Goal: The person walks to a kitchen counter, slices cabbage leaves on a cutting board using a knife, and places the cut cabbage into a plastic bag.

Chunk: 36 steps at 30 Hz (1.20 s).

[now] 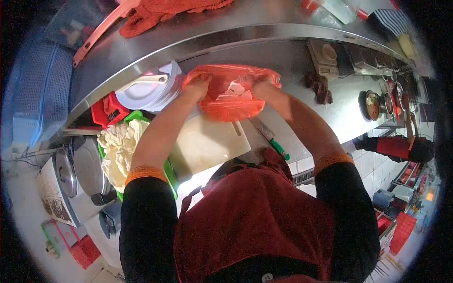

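Note:
A red plastic bag (pixel 231 110) lies on the steel counter at the far end of a cutting board (pixel 207 144). Its top is spread, and something whitish (pixel 235 89) shows inside. My left hand (pixel 198 88) is closed on the bag's left side, the fingers partly covered by plastic. On the right side my right hand (pixel 264 85) grips the bag too, its fingertips partly hidden. Right of the board lies a knife with a green handle (pixel 279 149). Pale cabbage leaves (pixel 121 146) fill a green crate (pixel 170 179) to the left of the board.
Stacked white plates (pixel 151 94) and a red basket (pixel 106 112) stand at the left. A scale (pixel 325 59) and a dark cloth (pixel 320 87) are at the right, with bowls (pixel 372 105) further along. A shelf edge (pixel 236 34) crosses above. Another person (pixel 396 147) is far right.

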Available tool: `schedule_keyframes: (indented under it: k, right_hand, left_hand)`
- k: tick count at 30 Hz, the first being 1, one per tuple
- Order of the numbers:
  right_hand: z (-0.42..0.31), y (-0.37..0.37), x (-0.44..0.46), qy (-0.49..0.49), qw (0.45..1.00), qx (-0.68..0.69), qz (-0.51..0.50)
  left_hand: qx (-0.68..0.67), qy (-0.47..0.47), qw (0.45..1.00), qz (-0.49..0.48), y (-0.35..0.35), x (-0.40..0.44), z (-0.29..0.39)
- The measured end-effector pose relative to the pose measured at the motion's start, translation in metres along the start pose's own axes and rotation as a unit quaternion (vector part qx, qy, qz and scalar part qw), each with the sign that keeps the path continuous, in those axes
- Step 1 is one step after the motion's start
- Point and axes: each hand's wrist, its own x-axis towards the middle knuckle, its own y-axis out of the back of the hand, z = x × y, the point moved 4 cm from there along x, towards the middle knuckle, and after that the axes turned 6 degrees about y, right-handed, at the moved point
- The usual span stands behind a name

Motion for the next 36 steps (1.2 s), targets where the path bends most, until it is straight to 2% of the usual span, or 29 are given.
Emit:
schedule_keyframes:
  k: [1,3,4,6,8,9,10,12,13,14,15,16,17,18,19,21,23,24,26,28,30,31,32,33,34,36]
  right_hand:
    - [0.008,-0.013,0.015,-0.014,0.999,0.037,0.016]
    - [0.015,-0.018,0.028,-0.035,0.994,0.095,0.041]
    - [0.016,-0.012,0.029,-0.042,0.991,0.114,0.050]
    - [-0.006,0.022,0.000,-0.042,0.995,0.009,0.086]
    - [-0.008,0.019,0.005,-0.025,0.994,-0.022,0.106]
    - [-0.013,0.015,0.004,-0.007,0.991,-0.052,0.123]
    - [-0.021,0.024,-0.009,-0.008,0.992,-0.048,0.119]
    - [-0.053,0.066,-0.052,0.111,0.993,0.044,0.025]
    - [-0.060,0.078,-0.064,0.110,0.993,0.045,0.027]
    - [-0.068,0.090,-0.076,0.126,0.983,0.103,0.091]
    - [-0.072,0.101,-0.086,0.142,0.965,0.160,0.153]
    - [-0.071,0.110,-0.090,0.140,0.965,0.161,0.154]
    - [-0.069,0.115,-0.092,0.122,0.979,0.104,0.124]
    - [-0.068,0.116,-0.092,0.104,0.989,0.046,0.093]
    - [-0.064,0.108,-0.088,0.103,0.989,0.046,0.096]
    - [-0.049,0.081,-0.078,0.076,0.968,0.047,0.235]
    - [-0.031,0.055,-0.049,0.057,0.973,0.056,0.216]
    - [-0.029,0.061,-0.046,0.034,0.977,0.062,0.200]
    - [-0.023,0.075,-0.046,0.009,0.978,0.083,0.194]
    - [-0.017,0.078,-0.048,-0.023,0.978,0.113,0.173]
    - [-0.013,0.074,-0.042,-0.004,0.982,0.044,0.182]
    - [-0.010,0.072,-0.039,-0.006,0.982,0.044,0.182]
    - [-0.011,0.067,-0.034,0.026,0.986,0.076,0.143]
    - [-0.014,0.067,-0.033,0.058,0.987,0.107,0.105]
    - [-0.014,0.071,-0.030,0.056,0.987,0.107,0.109]
    - [-0.028,0.078,-0.024,0.162,0.973,0.129,0.098]
  left_hand:
    - [-0.060,0.005,0.995,0.079,-0.001,0.015,-0.002]
    - [-0.118,0.008,0.981,0.157,0.011,0.021,-0.003]
    - [-0.102,0.031,0.982,0.153,0.020,0.008,0.002]
    - [-0.086,0.050,0.985,0.142,0.045,-0.024,0.014]
    - [-0.053,0.026,0.998,-0.032,0.076,-0.059,0.026]
    - [-0.050,0.022,0.998,-0.037,0.098,-0.087,0.031]
    - [-0.103,-0.002,0.994,-0.025,0.122,-0.117,0.039]
    - [-0.154,-0.026,0.988,-0.014,0.121,-0.144,0.048]
    - [-0.239,-0.086,0.965,0.057,0.116,-0.152,0.052]
    - [-0.321,-0.145,0.928,0.124,0.113,-0.162,0.053]
    - [-0.320,-0.146,0.928,0.121,0.108,-0.175,0.052]
    - [-0.345,-0.211,0.902,0.154,0.111,-0.192,0.051]
    - [-0.368,-0.274,0.869,0.185,0.114,-0.205,0.050]
    - [-0.367,-0.273,0.870,0.183,0.112,-0.209,0.047]
    - [-0.355,-0.251,0.875,0.211,0.113,-0.212,0.040]
    - [-0.345,-0.224,0.880,0.239,0.107,-0.203,0.035]
    - [-0.245,-0.043,0.919,0.306,0.087,-0.158,0.021]
    - [-0.244,-0.039,0.918,0.309,0.084,-0.158,0.023]
    - [-0.249,0.057,0.920,0.298,0.094,-0.144,0.015]
    - [-0.265,0.064,0.912,0.306,0.109,-0.147,0.018]
    - [-0.288,0.074,0.905,0.303,0.108,-0.146,0.022]
    - [-0.233,0.066,0.928,0.282,0.108,-0.139,0.021]
    - [-0.174,0.057,0.948,0.260,0.108,-0.134,0.021]
    - [-0.171,0.056,0.948,0.263,0.110,-0.134,0.023]
    - [-0.176,0.039,0.955,0.234,0.112,-0.131,0.026]
    - [-0.184,0.022,0.961,0.204,0.109,-0.127,0.029]
